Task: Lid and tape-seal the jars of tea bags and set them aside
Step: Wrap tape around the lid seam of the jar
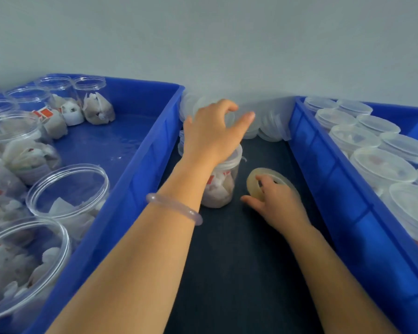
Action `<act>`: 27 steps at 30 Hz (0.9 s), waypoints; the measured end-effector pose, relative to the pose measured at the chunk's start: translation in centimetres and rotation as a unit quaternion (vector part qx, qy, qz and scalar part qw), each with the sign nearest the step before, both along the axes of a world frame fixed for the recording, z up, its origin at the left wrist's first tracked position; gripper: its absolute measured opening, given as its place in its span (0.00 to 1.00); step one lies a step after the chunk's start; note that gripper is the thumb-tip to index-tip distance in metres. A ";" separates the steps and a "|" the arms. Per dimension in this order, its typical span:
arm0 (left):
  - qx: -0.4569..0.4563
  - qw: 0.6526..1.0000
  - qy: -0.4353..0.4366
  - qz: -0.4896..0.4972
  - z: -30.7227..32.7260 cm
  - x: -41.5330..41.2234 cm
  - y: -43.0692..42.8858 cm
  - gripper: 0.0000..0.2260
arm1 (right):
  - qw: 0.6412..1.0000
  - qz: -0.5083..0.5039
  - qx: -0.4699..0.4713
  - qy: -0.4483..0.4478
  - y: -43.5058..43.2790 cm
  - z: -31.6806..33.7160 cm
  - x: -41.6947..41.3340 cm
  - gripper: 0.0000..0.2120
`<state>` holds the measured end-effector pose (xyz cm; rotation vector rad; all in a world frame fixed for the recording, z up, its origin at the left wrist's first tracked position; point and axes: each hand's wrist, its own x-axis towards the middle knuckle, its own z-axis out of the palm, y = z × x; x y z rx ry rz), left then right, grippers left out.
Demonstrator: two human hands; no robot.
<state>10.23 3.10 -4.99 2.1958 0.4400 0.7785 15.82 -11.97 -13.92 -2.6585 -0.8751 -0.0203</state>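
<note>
Caught mid-reach across the dark desk (239, 261) with the left hand (211, 131), fingers spread and curved over the heap of clear lids (270, 126) against the back wall; impossible to tell whether clamped on a lid. Directly under that wrist, standing on the desk between the left bin (155, 145) of open jars and the right bin (336, 189) of lidded ones: the jar of tea bags (221, 186). Gripping the tape roll (251, 179), propped on edge just beside the jar, with the right hand (278, 203), a finger hooked through the core. Liable to knock the jar over with the forearm, given so low a pass above its rim; liable to drag several nested lids loose instead of one; apt to lose the tape's free end, not visible here, and stall the sealing.
</note>
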 end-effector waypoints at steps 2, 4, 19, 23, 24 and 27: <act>-0.092 0.984 -0.132 0.071 -2.0 -1.2 0.4 0.16 | 0.999 0.019 0.006 -0.032 0.5 -1.1 0.5 0.28; -0.198 0.969 -0.130 0.073 -4.3 -2.0 0.6 0.18 | 0.997 0.048 0.010 -0.051 0.6 -1.8 1.0 0.28; -0.404 0.909 -0.101 -0.010 -7.4 -1.9 0.2 0.24 | 0.821 0.109 0.521 0.208 2.2 3.3 -1.3 0.19; -0.405 0.909 -0.100 -0.009 -7.4 -1.7 0.0 0.23 | 0.821 0.109 0.531 0.181 2.1 2.4 -1.4 0.18; -0.406 0.908 -0.102 -0.007 -7.5 -1.7 0.0 0.22 | 0.822 0.108 0.532 0.173 2.1 2.2 -1.5 0.17; -0.406 0.907 -0.107 -0.006 -7.5 -1.7 -0.1 0.20 | 0.829 0.102 0.533 0.138 2.1 1.6 -1.6 0.12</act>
